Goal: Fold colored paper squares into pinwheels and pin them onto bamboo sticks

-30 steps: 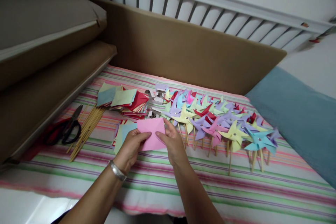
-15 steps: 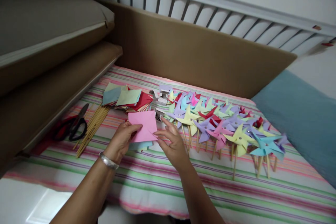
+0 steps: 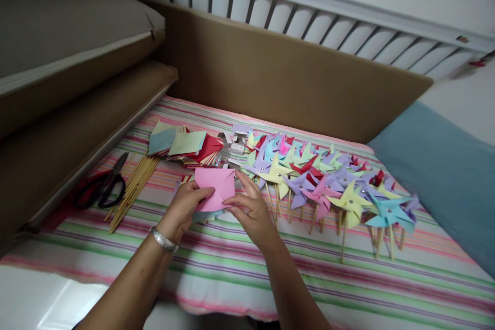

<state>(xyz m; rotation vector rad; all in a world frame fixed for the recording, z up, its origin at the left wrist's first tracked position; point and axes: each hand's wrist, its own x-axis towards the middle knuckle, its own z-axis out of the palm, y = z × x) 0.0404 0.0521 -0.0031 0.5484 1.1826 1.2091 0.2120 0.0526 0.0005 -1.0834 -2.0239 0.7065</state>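
Grip of the left hand closed on the pink sheet, held above the striped cloth. Right hand worked its lower-right corner — pinch unclear — apparently separating it; the next move called for steady left-hand support.

Light's running dim o'all, w/ dk shadow sitting over the L cushions & L end of the far brown panel, glare whitening the near-L floor, wide-angle stretch + slight blur softening the far-R rail.
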